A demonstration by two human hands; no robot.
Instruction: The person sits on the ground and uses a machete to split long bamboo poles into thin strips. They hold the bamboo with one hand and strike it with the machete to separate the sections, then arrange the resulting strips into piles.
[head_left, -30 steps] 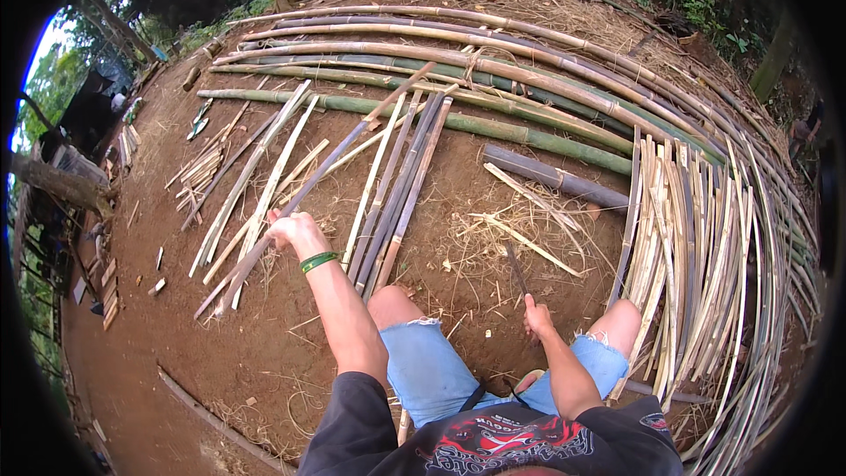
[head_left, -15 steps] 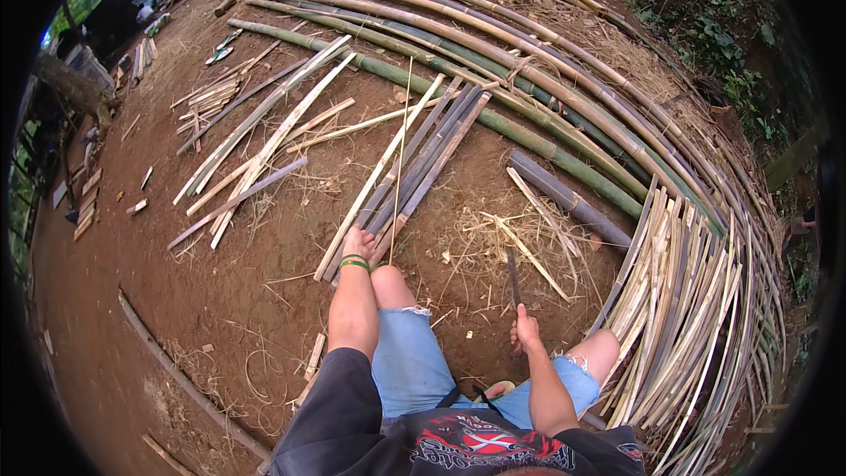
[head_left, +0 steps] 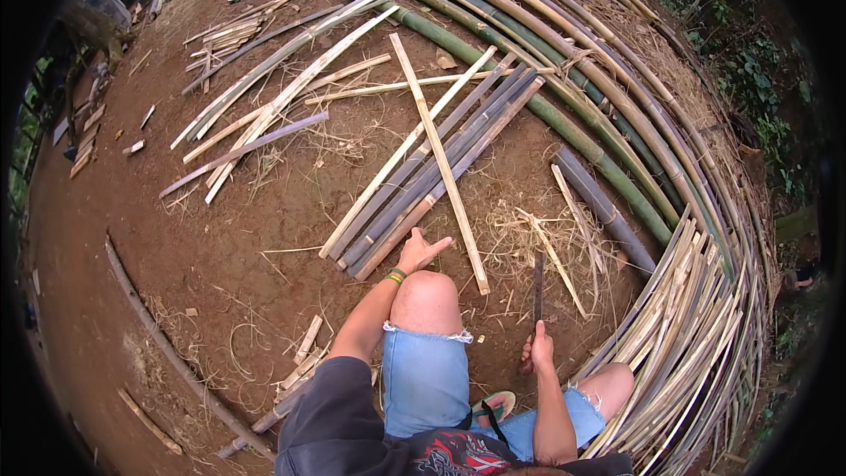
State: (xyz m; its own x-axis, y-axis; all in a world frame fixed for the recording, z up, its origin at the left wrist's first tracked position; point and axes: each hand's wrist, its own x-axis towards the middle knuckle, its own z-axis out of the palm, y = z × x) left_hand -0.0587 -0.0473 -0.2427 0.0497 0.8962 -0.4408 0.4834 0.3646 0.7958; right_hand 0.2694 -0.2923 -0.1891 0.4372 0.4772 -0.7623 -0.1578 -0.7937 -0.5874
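Note:
My right hand (head_left: 538, 348) grips a long-bladed knife (head_left: 538, 286) by its handle, the dark blade pointing away from me above the ground. My left hand (head_left: 423, 252) is empty, with thumb and fingers apart, just beyond my left knee. It is by the near ends of a row of dark split bamboo strips (head_left: 434, 172), whose far ends rest over a green bamboo pole (head_left: 551, 139). Slanting across that row is a pale split bamboo strip (head_left: 438, 154), its near end to the right of my left hand. It appears to touch nothing of the hand.
Long whole bamboo poles (head_left: 529, 22) lie across the back. A large heap of split strips (head_left: 679, 326) spreads at the right, with a dark bamboo length (head_left: 604, 207) beside it. More loose strips (head_left: 282, 106) lie at the far left, and a thin log (head_left: 167, 344) at the near left.
My left hand has let go of the pale strip, which now lies slanted across the dark ones. The right hand still holds the knife. The view has shifted.

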